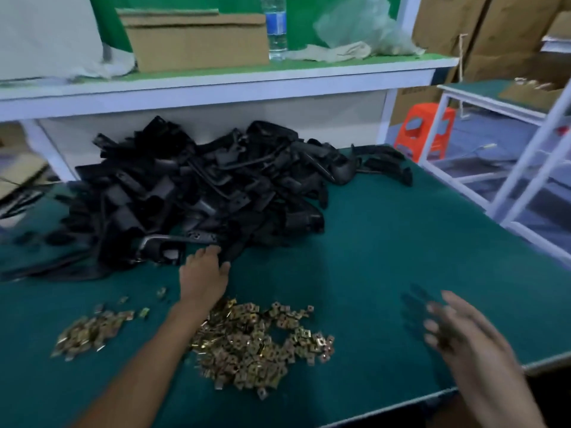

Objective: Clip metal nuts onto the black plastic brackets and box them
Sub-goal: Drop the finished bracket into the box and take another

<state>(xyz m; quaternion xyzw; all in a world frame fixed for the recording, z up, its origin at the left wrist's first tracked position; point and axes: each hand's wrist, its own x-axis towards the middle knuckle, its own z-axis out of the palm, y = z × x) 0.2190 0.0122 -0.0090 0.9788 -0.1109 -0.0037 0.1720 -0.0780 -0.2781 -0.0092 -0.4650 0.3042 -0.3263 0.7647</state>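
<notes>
Brackets [197,193]: black plastic, heaped in a wide loose pile at the back of the table [401,242], against the base of the shelf [216,84]; a few strays trailing off the pile's right end.
Nuts [256,344]: brass-coloured square clips, spread in a broad heap in front of the pile, well apart from it, toward the table's near edge.
Small heap [89,332]: more of the same clips, in front of the pile's left part, with a few loose ones scattered between heap and pile.
Left hand [205,273]: stretched across the nuts to the pile's near edge, fingertips on a bracket there, thumb out to the side; gripping or merely touching, cannot tell.
Right hand [457,335]: blurred, above the table well in front and to the right of the pile; fingers apart and loosely extended, nothing plainly held.
Table: covered in dark green mat, carrying pile and both heaps.
Shelf: white-edged with a green top, directly above and behind the pile.
Box [197,41]: cardboard, on the shelf above the pile's middle.
Bottle [276,29]: clear plastic with a blue label, upright, just beside the box's right end.
Bag [364,29]: crumpled clear plastic, on the shelf above the pile's right end.
Stool [428,128]: orange plastic, on the floor beyond the pile's right end.
Rack [509,149]: white frame, right of the pile, past the table's edge.
</notes>
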